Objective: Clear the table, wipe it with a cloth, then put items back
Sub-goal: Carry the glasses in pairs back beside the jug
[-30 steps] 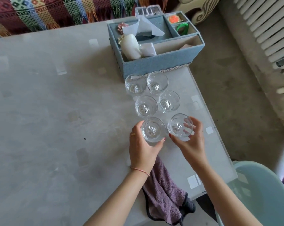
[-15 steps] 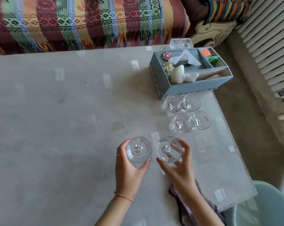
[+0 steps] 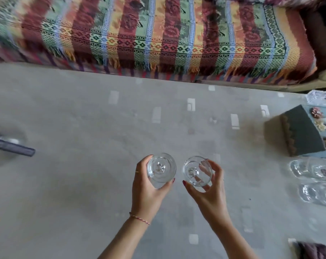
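Left hand (image 3: 146, 191): fingers and thumb curled round a clear glass (image 3: 161, 168), gripping its side, mouth facing up. Red-and-white cord at the wrist.

Right hand (image 3: 208, 195): thumb and spread fingers wrapped round a second clear glass (image 3: 196, 171), just beside the first, the two apart.

Both glasses above the grey counter (image 3: 83, 184); whether they touch it cannot be told.

Well to the right of the right hand: more glasses (image 3: 315, 182), blurred; beyond them a blue organiser box (image 3: 297, 133). Purple cloth (image 3: 312, 250) near the right forearm, at the counter's edge.
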